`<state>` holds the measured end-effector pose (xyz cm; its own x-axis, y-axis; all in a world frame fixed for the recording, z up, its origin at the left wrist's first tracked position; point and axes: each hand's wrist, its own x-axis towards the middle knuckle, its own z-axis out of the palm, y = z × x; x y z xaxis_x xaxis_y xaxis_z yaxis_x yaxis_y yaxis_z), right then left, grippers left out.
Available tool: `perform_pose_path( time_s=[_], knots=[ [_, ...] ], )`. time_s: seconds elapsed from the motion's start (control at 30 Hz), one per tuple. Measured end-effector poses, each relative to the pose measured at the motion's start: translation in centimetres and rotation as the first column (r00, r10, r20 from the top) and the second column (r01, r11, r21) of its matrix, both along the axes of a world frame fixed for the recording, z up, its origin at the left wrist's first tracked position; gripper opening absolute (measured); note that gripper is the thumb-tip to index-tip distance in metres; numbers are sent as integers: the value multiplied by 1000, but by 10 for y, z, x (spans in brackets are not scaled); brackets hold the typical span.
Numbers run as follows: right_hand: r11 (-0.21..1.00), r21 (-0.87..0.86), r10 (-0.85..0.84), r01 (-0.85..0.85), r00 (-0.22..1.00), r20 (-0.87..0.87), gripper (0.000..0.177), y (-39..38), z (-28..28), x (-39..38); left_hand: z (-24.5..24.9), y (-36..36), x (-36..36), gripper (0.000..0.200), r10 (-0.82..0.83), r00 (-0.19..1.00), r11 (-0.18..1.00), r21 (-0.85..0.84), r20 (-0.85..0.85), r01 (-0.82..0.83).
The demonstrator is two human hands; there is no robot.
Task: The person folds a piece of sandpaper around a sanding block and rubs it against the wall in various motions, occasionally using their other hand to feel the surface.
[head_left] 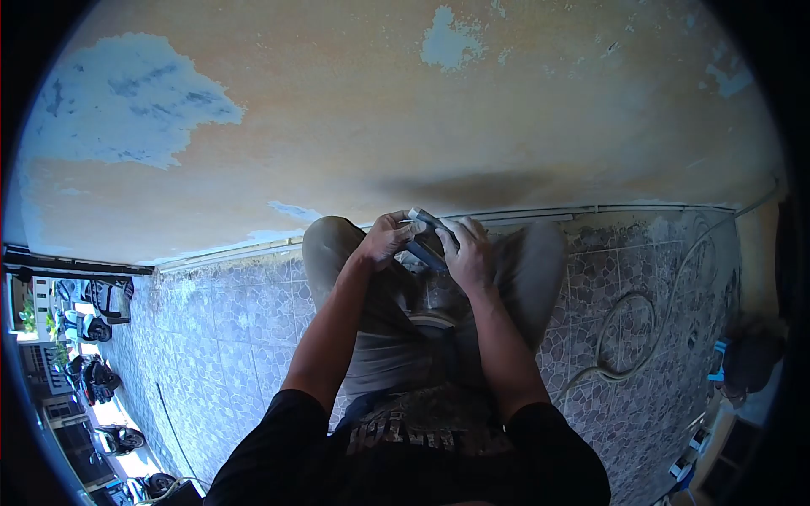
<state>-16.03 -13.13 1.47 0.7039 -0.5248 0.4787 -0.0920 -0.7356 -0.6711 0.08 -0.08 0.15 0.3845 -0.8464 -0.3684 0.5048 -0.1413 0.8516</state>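
My left hand (pixel 386 241) and my right hand (pixel 469 255) meet in front of my bent knees, close to the foot of the wall. Between them is a dark grey, flat-sided block (pixel 432 223) with a pale end near my left fingertips. My left thumb and fingers pinch its left end, while my right fingers close round its right side. A dark blue-grey flat piece (pixel 427 255) angles down just below the block, between the two hands; I cannot tell whether it is part of the block.
The wall (pixel 354 110) ahead has pale patches of peeled paint. Thin pipes (pixel 607 208) run along its base above a stone-patterned tile floor (pixel 228 337). At right, a hose (pixel 601 346) lies looped on the floor. Several motorbikes (pixel 91 379) stand at far left.
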Motion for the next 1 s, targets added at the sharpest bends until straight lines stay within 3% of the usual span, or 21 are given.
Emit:
perform_pose_path(
  time_s=[0.2,0.37,0.47,0.7,0.8,0.87,1.0],
  knots=[
    [998,-54,21,-19,999,43,20,4,1,3,2,0,-1,30,56,998,997,45,30,-57],
    [998,-39,52,-53,999,-7,26,5,-1,1,6,-2,-4,48,132,991,991,36,26,-133],
    [998,-25,60,-61,998,-22,27,8,-8,1,4,3,6,52,24,996,998,57,83,-29],
    [997,-65,42,-43,999,-19,32,6,-9,3,-4,2,6,55,62,998,997,-49,26,-61],
    [1000,28,-6,6,1000,-2,38,3,-20,6,-8,2,6,55,92,995,994,-58,30,-90],
    [966,256,52,-45,998,-19,43,3,-14,4,-9,2,5,53,98,995,994,-58,24,-96],
    [962,267,90,-59,990,-106,41,2,-9,2,2,-1,3,49,98,995,994,-44,-22,-99]
  ],
)
